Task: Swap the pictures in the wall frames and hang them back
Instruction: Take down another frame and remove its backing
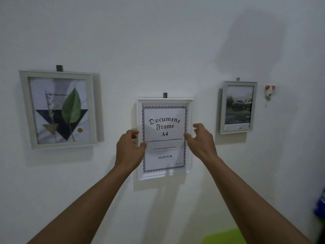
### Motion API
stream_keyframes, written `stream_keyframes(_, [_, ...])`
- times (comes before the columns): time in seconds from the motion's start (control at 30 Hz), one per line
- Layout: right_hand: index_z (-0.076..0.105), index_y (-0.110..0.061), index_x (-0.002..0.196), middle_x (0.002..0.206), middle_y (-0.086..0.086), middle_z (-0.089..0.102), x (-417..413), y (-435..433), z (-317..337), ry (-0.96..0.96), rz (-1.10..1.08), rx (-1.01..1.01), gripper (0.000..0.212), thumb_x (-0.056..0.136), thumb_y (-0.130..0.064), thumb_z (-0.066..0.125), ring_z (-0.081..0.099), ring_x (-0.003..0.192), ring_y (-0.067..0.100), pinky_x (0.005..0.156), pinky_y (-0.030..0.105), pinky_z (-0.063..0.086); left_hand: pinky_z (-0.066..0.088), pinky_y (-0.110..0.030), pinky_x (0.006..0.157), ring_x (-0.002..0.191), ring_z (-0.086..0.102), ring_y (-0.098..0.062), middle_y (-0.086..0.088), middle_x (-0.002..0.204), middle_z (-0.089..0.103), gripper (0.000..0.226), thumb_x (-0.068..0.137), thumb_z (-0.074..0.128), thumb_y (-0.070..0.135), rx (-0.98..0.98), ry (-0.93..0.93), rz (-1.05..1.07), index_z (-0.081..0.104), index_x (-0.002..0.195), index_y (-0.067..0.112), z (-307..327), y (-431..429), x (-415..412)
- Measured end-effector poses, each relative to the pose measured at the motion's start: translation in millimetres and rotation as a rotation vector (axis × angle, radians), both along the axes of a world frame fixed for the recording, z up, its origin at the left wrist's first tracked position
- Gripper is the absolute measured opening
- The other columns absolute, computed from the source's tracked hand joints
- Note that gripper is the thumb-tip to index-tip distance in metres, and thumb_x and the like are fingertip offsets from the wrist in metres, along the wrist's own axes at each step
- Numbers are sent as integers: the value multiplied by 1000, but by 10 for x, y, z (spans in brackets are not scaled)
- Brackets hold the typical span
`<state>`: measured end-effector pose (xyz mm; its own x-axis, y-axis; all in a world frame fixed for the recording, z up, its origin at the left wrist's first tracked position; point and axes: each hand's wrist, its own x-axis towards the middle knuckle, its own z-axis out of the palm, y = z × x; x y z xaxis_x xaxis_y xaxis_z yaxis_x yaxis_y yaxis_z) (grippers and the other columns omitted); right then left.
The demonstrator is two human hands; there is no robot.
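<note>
Three frames hang on a white wall. The middle white frame holds a sheet printed "Document Frame A4". My left hand grips its left edge, thumb on the front. My right hand is at its right edge, thumb touching the frame, fingers curled and partly apart. A larger pale frame with a green leaf picture hangs to the left. A smaller grey frame with a dark car photo hangs to the right.
Each frame hangs from a dark hook, such as the one above the middle frame. A small red-and-white wall hook sits right of the grey frame. A green object lies low down, a blue one at the right edge.
</note>
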<state>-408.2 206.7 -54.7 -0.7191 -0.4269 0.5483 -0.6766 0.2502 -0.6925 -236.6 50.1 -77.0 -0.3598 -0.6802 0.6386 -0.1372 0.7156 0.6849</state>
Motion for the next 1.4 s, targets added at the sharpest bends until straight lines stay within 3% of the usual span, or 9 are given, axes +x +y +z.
stream_keyframes(0.13, [41, -15, 142, 137, 10, 55, -307, -46, -160, -76, 81, 2, 55, 94, -28, 63, 56, 120, 25, 97, 37, 49, 47, -18, 76, 93, 61, -15, 0, 112, 60, 46, 85, 68, 13, 61, 62, 33, 46, 124, 18, -90, 35, -176])
stream_keyframes(0.2, [46, -17, 135, 125, 5, 62, -392, -81, -224, -92, 147, -8, 43, 95, -21, 62, 61, 105, 20, 84, 30, 49, 42, -7, 63, 82, 59, -6, 2, 104, 61, 46, 86, 64, 4, 49, 78, 60, 46, 126, 16, -104, 58, -213])
stream_keyframes(0.27, [48, -20, 130, 110, -4, 63, -460, -109, -276, -82, 190, -25, 36, 95, -16, 58, 62, 97, 17, 77, 27, 48, 42, -3, 61, 76, 57, -2, 6, 95, 60, 46, 85, 62, -2, 29, 90, 78, 48, 126, 16, -113, 73, -241])
stream_keyframes(0.5, [51, -31, 124, 87, -18, 62, -577, -92, -331, -62, 229, -122, 35, 95, -13, 60, 62, 81, 2, 69, 28, 49, 48, -19, 75, 89, 61, -16, 3, 96, 61, 45, 87, 61, -2, 2, 183, 92, 52, 121, 26, -116, 67, -258])
stream_keyframes(0.8, [52, -34, 126, 90, -11, 64, -289, 291, -285, -111, 316, -197, 41, 93, -14, 65, 63, 80, 3, 65, 22, 50, 48, -16, 61, 84, 65, -6, 17, 104, 60, 47, 90, 62, 9, 93, 188, -12, 51, 126, 38, -52, 421, 198])
stream_keyframes(0.97, [49, -35, 129, 96, 0, 67, 101, 596, -489, -178, 343, -156, 47, 90, -16, 69, 68, 87, 15, 78, 38, 58, 54, -30, 75, 88, 69, -13, 5, 100, 71, 47, 87, 66, 8, 289, 210, -135, 56, 124, 36, -291, 610, 680])
stream_keyframes(1.13, [53, -31, 122, 101, 9, 67, 648, 956, -997, -340, 353, -142, 41, 89, -14, 71, 67, 92, 20, 79, 35, 54, 57, -35, 87, 93, 71, -16, -2, 102, 73, 36, 85, 70, 3, 529, 260, -195, 64, 119, 16, -727, 897, 1232])
stream_keyframes(1.23, [56, -34, 119, 99, 5, 71, 944, 1125, -1445, -387, 322, -85, 40, 87, -15, 72, 68, 93, 16, 84, 42, 56, 56, -36, 88, 93, 72, -18, -4, 98, 75, 35, 84, 71, 3, 626, 212, -218, 65, 117, 14, -1105, 1043, 1546])
stream_keyframes(1.4, [58, -37, 117, 95, 4, 74, 1301, 1370, -2211, -527, 267, 11, 41, 86, -15, 73, 70, 91, 15, 85, 47, 57, 54, -39, 90, 99, 71, -20, -1, 109, 74, 57, 83, 62, -11, 873, 49, -333, 59, 129, 23, -1814, 1290, 1970])
